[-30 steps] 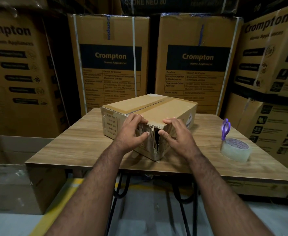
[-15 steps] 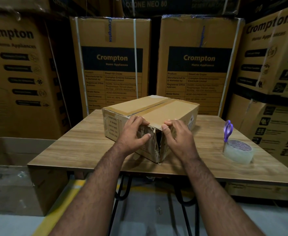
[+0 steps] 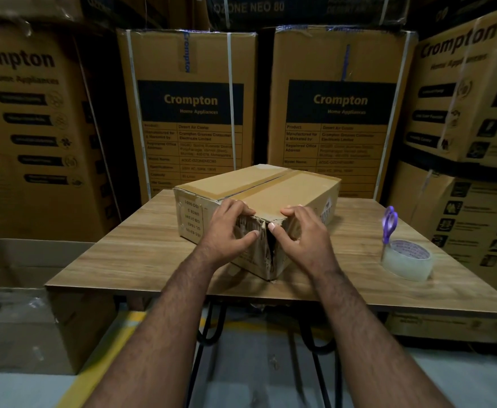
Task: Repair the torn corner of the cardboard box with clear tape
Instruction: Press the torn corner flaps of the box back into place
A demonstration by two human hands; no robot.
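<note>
A brown cardboard box (image 3: 273, 189) lies on the wooden table (image 3: 141, 254), one corner turned toward me. That near vertical corner is torn open, a dark ragged gap (image 3: 270, 245) running down it. My left hand (image 3: 231, 229) presses the panel left of the tear, thumb by the gap. Right of the tear, my right hand (image 3: 303, 235) pushes the other panel inward. A roll of clear tape (image 3: 407, 260) lies flat at the table's right side, apart from both hands.
Purple-handled scissors (image 3: 389, 223) stand just behind the tape roll. Tall Crompton cartons (image 3: 188, 107) wall in the table at the back and both sides. An open cardboard box (image 3: 20, 290) sits on the floor at the left.
Both hands stay on the torn corner; the thumbs have drawn closer together, narrowing the gap at the top. The view has shifted slightly.
</note>
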